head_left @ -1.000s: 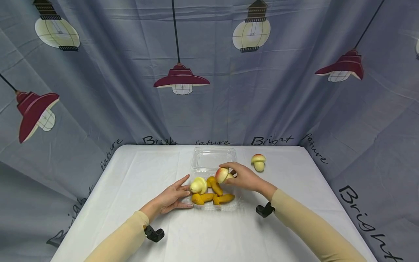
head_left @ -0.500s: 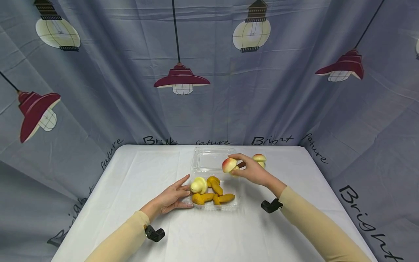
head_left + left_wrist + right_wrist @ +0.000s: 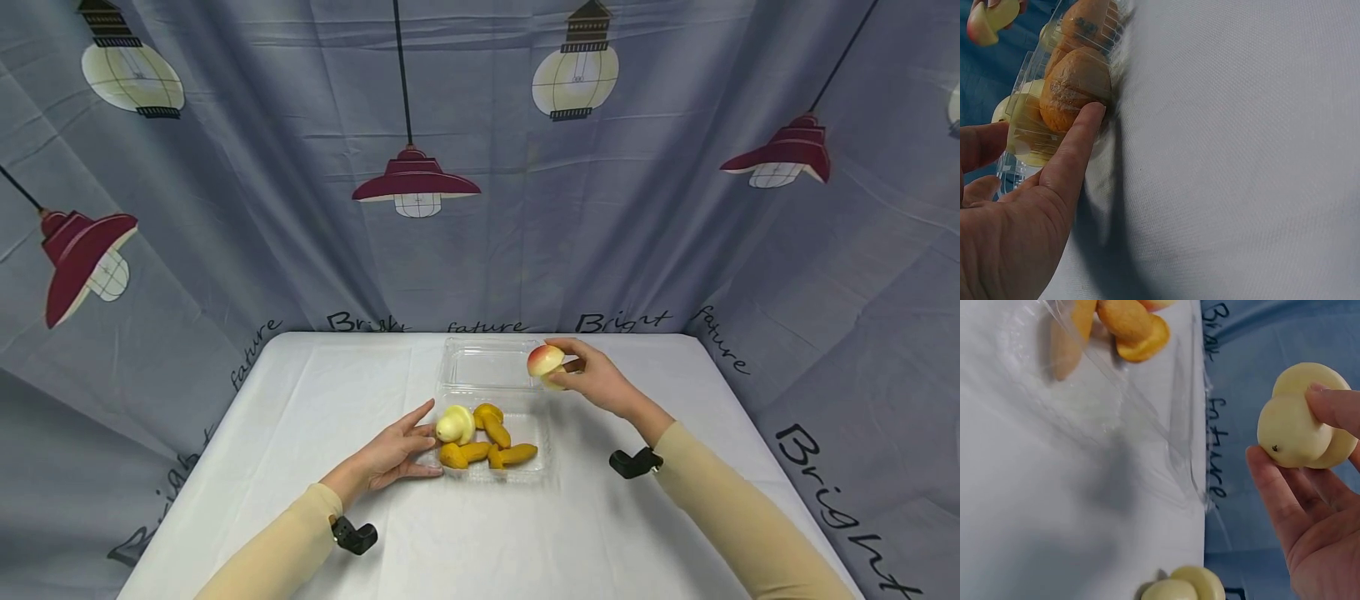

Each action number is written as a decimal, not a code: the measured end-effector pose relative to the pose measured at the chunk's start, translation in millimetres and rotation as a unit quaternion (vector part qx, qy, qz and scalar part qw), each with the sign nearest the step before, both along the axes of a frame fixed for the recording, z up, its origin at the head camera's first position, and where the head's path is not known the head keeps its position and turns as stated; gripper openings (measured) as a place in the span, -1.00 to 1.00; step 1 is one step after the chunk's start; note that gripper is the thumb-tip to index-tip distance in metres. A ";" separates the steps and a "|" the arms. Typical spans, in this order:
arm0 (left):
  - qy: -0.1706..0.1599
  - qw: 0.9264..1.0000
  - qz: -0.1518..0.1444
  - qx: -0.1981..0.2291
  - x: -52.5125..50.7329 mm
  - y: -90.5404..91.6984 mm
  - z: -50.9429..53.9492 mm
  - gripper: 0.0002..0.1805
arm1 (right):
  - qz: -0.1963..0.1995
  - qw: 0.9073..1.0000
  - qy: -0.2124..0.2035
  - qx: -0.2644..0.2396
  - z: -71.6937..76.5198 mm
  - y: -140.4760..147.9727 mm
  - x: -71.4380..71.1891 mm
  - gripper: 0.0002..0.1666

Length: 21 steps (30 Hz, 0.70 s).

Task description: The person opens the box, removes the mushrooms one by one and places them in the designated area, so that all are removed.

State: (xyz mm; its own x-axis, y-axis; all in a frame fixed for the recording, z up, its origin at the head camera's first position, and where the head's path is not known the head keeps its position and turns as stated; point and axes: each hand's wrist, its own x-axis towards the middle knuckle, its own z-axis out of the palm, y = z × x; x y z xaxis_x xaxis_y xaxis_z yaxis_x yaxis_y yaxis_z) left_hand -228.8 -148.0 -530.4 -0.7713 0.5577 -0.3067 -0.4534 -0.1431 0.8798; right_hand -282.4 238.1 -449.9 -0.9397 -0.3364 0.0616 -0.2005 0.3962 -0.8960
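Seems midway through a transfer between the clear box (image 3: 529, 427) and the surface (image 3: 480, 542): grips a red-tinged mushroom (image 3: 546, 360) between thumb and fingers of the right hand (image 3: 602, 381), aloft near the right edge of the opened lid (image 3: 483, 367). Probably calls next for lowering to the surface, near the loose mushroom (image 3: 1204, 581) in the right wrist view, and letting go softly. Rests the left hand (image 3: 392, 454), with fingers spread and fairly straight, against the left side of the box. Stands open, and contains three orange-brown mushrooms (image 3: 517, 455) plus one pale mushroom (image 3: 455, 425) at the left, just beside those fingers.
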 end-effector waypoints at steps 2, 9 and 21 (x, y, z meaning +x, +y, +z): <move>0.000 1.000 0.000 0.001 0.1 0.2 0.3 -0.13 | -0.011 1.000 -0.007 -0.008 2.6 4.9 -0.7 -0.25; 0.002 1.000 0.001 0.002 -0.6 0.7 1.0 -0.13 | -0.057 0.998 -0.012 -0.015 8.1 28.6 -7.2 -0.21; 0.005 1.000 -0.002 0.004 0.0 0.7 0.2 -0.12 | -0.103 0.994 0.000 -0.029 6.6 65.3 -13.5 -0.15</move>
